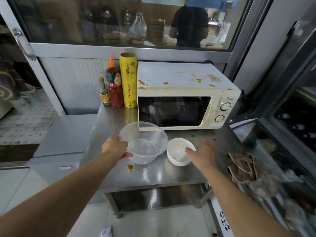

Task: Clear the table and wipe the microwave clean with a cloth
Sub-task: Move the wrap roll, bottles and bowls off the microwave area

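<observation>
Left hand (116,147) has its grip around the clear plastic bowl (143,142) near the tabletop (153,175) front edge. Just beside it, right hand (203,154) touches the white bowl (179,152), fingers released. Stained microwave (184,96) stands behind; cloth (242,166) lies at the right edge.

Glass window (119,21) above steel table (153,177); corrugated wall panel (73,82) below window; pale floor (153,223) under table.

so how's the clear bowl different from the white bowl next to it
The clear plastic bowl is see-through and wider; the white bowl is opaque and smaller. The left hand grips the clear bowl's rim, while the right hand only reaches the white bowl's rim. Both sit upright on the steel table.
</observation>
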The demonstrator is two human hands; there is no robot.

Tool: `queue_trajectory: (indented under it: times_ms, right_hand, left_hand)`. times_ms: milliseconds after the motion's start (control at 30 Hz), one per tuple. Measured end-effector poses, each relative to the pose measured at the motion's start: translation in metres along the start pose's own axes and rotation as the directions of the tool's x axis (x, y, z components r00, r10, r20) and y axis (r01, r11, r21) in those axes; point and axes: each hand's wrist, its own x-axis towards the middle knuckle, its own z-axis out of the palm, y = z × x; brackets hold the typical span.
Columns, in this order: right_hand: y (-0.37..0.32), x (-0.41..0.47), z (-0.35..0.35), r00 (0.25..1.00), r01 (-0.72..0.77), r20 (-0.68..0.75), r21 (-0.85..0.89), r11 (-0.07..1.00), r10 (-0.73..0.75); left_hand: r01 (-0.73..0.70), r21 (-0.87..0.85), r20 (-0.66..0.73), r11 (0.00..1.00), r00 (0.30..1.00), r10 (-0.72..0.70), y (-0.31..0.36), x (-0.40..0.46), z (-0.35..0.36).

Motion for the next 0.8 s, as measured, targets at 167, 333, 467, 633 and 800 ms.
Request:
queue_trajectory:
  times_ms: [167, 333, 467, 633, 800]
  right_hand:
    - [0.031, 0.030, 0.024, 0.996, -0.083, 0.039, -0.030, 0.996, 0.085]
    - [0.048, 0.051, 0.048, 0.986, -0.145, 0.066, -0.078, 0.986, 0.150]
    - [0.052, 0.060, 0.062, 0.975, -0.210, 0.074, -0.019, 0.977, 0.211]
    - [0.056, 0.070, 0.065, 0.957, -0.282, 0.080, 0.057, 0.958, 0.277]
    - [0.050, 0.072, 0.053, 0.961, -0.277, 0.031, 0.092, 0.957, 0.275]
  left_hand:
    - [0.014, -0.017, -0.064, 1.000, 0.998, -0.015, -0.009, 0.012, 0.015]
    - [0.029, -0.049, -0.080, 0.998, 0.996, -0.033, -0.018, 0.024, 0.023]
    - [0.040, -0.075, -0.091, 0.996, 0.995, -0.047, -0.024, 0.031, 0.028]
    - [0.036, -0.092, -0.100, 0.995, 0.994, -0.045, -0.028, 0.032, 0.033]
    - [0.068, -0.093, -0.090, 0.993, 0.993, -0.077, -0.031, 0.028, 0.039]
